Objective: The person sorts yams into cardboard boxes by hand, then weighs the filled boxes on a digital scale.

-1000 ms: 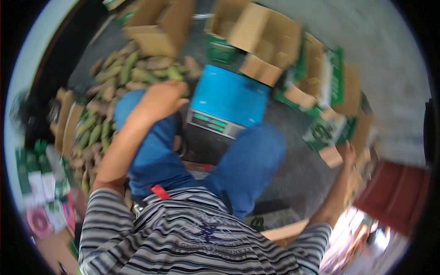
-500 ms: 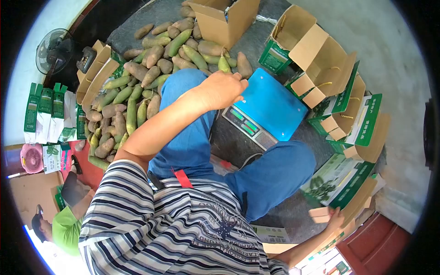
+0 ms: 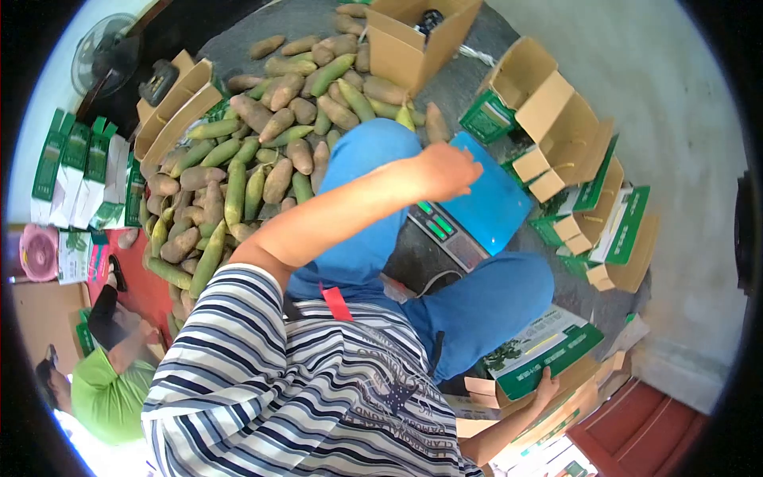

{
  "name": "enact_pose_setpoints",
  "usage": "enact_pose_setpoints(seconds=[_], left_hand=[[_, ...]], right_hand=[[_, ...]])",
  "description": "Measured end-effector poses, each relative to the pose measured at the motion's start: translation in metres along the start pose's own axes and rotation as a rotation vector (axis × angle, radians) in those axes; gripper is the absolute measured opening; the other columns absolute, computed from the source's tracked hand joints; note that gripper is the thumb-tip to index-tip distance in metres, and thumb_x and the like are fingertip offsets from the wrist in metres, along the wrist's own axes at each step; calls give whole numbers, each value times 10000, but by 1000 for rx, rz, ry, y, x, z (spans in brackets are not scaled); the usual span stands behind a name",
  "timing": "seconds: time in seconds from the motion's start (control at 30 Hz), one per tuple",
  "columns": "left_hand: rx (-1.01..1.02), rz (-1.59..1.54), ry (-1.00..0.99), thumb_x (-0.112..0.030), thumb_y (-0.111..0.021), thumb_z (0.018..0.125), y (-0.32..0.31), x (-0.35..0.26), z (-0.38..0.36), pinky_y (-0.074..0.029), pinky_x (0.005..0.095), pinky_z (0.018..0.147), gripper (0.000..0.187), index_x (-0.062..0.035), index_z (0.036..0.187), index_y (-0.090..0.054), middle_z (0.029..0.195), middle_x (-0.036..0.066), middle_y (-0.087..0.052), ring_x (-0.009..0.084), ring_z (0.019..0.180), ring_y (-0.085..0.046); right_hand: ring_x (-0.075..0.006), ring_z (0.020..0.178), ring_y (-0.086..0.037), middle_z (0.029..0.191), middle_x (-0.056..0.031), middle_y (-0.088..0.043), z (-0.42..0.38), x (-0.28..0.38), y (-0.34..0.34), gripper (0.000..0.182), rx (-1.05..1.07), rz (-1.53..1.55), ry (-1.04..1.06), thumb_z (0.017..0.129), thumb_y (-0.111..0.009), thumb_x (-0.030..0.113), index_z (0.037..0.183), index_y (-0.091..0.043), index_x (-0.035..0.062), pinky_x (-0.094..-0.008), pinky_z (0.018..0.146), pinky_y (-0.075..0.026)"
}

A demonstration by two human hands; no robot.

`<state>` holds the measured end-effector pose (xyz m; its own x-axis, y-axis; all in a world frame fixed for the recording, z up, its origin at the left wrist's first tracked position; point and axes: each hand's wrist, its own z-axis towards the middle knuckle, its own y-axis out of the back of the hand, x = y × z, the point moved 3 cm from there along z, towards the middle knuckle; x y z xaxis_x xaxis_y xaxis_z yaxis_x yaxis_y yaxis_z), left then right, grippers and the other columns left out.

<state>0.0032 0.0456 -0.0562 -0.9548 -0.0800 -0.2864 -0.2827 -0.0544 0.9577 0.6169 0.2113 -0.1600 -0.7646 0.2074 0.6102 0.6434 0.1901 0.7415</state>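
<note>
My left hand (image 3: 447, 172) is closed above the near-left part of a blue-topped digital scale (image 3: 497, 203). What its fingers hold, if anything, is hidden. Down at the right, my right hand (image 3: 547, 389) grips the edge of an open green-and-white cardboard box (image 3: 548, 354) beside my right knee. The scale's lit green display (image 3: 435, 220) shows between my knees. Beyond my left arm lies a heap of plump, elongated brown and green vegetables (image 3: 278, 181); a yellow-green one (image 3: 405, 117) lies close to the scale.
Several open green cardboard boxes (image 3: 592, 199) line the right side. A plain brown carton (image 3: 413, 52) stands at the back. On the left are another open box (image 3: 179, 111), folded green-and-white boxes (image 3: 79, 171), a fan (image 3: 105, 56) and a person in green (image 3: 111, 389).
My right hand has drawn its box inward, closer to my right knee. My left hand has moved right and slightly down over the scale. The whole view has shifted a little.
</note>
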Motion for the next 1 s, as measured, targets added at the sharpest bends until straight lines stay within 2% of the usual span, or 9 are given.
enact_pose_setpoints(seconds=[0.1, 0.2, 0.3, 0.47, 0.53, 0.6, 0.7, 0.87, 1.0], left_hand=[[-10, -34, -23, -297, -666, 839, 1, -2, -5, -498, 465, 704, 329, -20, 986, -566, 895, 166, -628, 355, 856, -640], [-22, -61, -16, -293, -666, 840, 1, 1, -3, -498, 464, 700, 320, -24, 983, -570, 896, 162, -633, 351, 850, -642], [-50, -95, -12, -286, -671, 833, 4, 1, -7, -499, 470, 707, 308, -27, 970, -574, 896, 159, -634, 351, 853, -640], [-124, -123, -93, -267, -675, 822, 4, 9, -11, -496, 488, 723, 296, -23, 954, -573, 902, 165, -629, 363, 868, -629], [-64, -112, -58, -256, -669, 823, 14, 6, -12, -494, 489, 732, 292, -25, 967, -562, 911, 173, -623, 372, 879, -622], [-122, -133, -51, -246, -663, 827, 10, 8, -13, -491, 490, 736, 283, -28, 969, -551, 914, 183, -614, 378, 887, -616], [-145, -99, -23, -234, -657, 830, 14, 7, -16, -486, 487, 734, 279, -25, 973, -542, 916, 186, -606, 380, 892, -608], [-107, -104, -41, -251, -640, 850, 17, 10, -22, -496, 477, 757, 297, -7, 1000, -563, 940, 192, -627, 373, 904, -618], [-11, -49, 21, -244, -638, 850, 13, 16, -21, -491, 477, 742, 284, -24, 1015, -564, 925, 174, -626, 375, 889, -619]], right_hand=[[-215, 833, -607, 1049, -155, -644, 3, 10, -9, 417, -4, 211, -60, 935, -598, 210, 1200, -545, -106, -329, 748, -493], [-197, 850, -596, 1056, -122, -645, -13, 3, 3, 459, -45, 265, -126, 915, -633, 257, 1224, -566, -75, -328, 740, -493], [-213, 876, -594, 1077, -148, -638, -42, 4, 27, 490, -159, 262, -146, 921, -626, 267, 1243, -540, -92, -335, 770, -487], [-240, 920, -590, 1112, -192, -626, -104, 63, 77, 544, -453, 163, -54, 931, -614, 284, 1274, -497, -121, -348, 818, -478], [-250, 937, -588, 1126, -210, -622, -130, 90, 100, 566, -536, 142, 1, 935, -609, 291, 1287, -479, -133, -353, 838, -475], [-234, 913, -592, 1153, -179, -618, -150, 114, 115, 642, -600, 135, 118, 907, -620, 402, 1285, -511, -105, -324, 807, -479], [-221, 895, -584, 1112, -176, -635, -179, 168, 120, 618, -657, 180, 285, 911, -615, 407, 1259, -539, -98, -330, 807, -477], [-127, 873, -561, 1051, -90, -650, -197, 248, 117, 404, -665, 20, 536, 939, -629, 244, 1185, -599, -75, -259, 789, -463], [-127, 773, -554, 873, -74, -652, -175, 306, 76, 203, -429, -292, 898, 902, -653, 114, 1045, -655, -30, -265, 713, -456]])
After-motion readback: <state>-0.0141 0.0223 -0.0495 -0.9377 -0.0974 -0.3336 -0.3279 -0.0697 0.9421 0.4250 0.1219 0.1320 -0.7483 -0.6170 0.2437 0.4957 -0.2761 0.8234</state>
